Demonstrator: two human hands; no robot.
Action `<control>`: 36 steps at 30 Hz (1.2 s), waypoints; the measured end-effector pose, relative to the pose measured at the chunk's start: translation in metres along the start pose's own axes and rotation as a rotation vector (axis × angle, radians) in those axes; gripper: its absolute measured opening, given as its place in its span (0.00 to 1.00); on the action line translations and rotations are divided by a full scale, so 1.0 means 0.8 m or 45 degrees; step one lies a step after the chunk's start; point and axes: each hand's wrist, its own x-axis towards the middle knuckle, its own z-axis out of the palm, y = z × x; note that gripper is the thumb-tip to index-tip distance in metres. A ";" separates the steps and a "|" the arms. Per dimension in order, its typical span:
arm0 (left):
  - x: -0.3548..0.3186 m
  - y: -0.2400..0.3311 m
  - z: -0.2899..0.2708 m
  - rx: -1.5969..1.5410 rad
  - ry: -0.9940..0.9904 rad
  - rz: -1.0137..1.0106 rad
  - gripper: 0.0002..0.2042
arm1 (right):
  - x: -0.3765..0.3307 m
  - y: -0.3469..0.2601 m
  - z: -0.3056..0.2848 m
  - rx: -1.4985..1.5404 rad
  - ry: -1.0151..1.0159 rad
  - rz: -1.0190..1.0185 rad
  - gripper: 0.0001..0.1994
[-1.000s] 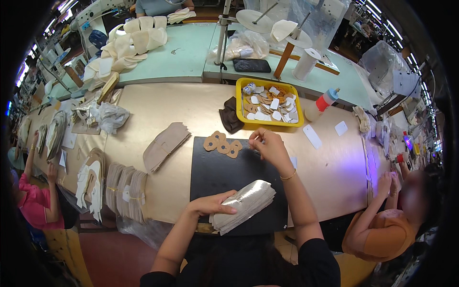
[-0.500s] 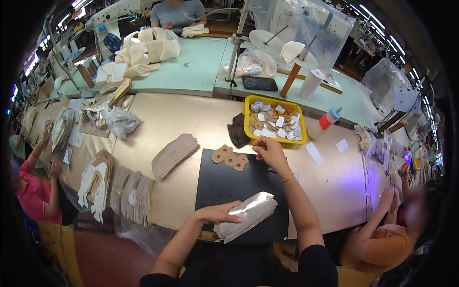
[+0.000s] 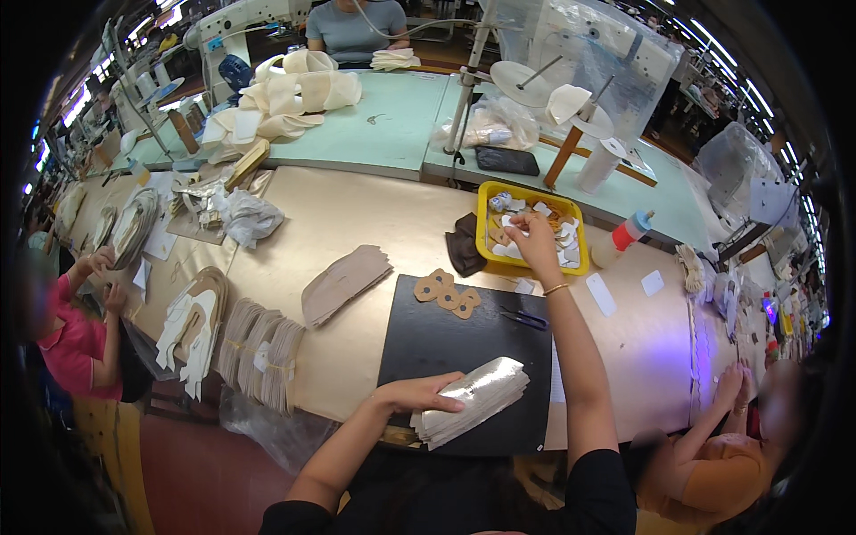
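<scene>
My left hand (image 3: 426,395) grips a thick stack of cut pieces with a shiny silver top (image 3: 486,385), thumb on top, over the near edge of a black mat (image 3: 419,343). Reaching forward, my right hand (image 3: 533,241) is over a yellow basket (image 3: 482,254), its fingers bent together among small white and tan pieces (image 3: 568,234). Whatever is between those fingertips is too small to make out. Several tan pieces with dark round centres (image 3: 446,292) lie on the mat's far part. Small dark-handled thread snips (image 3: 526,318) rest beside my right forearm.
Left of the mat are a beige stack (image 3: 346,283) and tied bundles of pieces (image 3: 263,352). A red-banded bottle (image 3: 627,234) stands right of the basket, near white cards (image 3: 601,294). A dark cloth (image 3: 464,245) touches the basket's left side. Co-workers sit at both sides and opposite.
My right hand has moved forward from the basket's near edge to the pieces inside, uncovering the snips. My left hand keeps hold of the silver stack. The whole view has shifted slightly.
</scene>
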 end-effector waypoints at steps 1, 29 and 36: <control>0.000 0.000 0.000 0.018 0.002 -0.004 0.29 | 0.004 0.000 -0.003 -0.125 0.007 -0.061 0.14; 0.007 -0.012 0.004 -0.132 0.051 -0.070 0.35 | -0.197 -0.113 -0.071 -0.086 -1.402 -0.443 0.28; 0.002 0.004 0.012 -0.120 -0.021 0.032 0.35 | -0.231 -0.115 -0.091 -0.093 -1.154 -0.464 0.23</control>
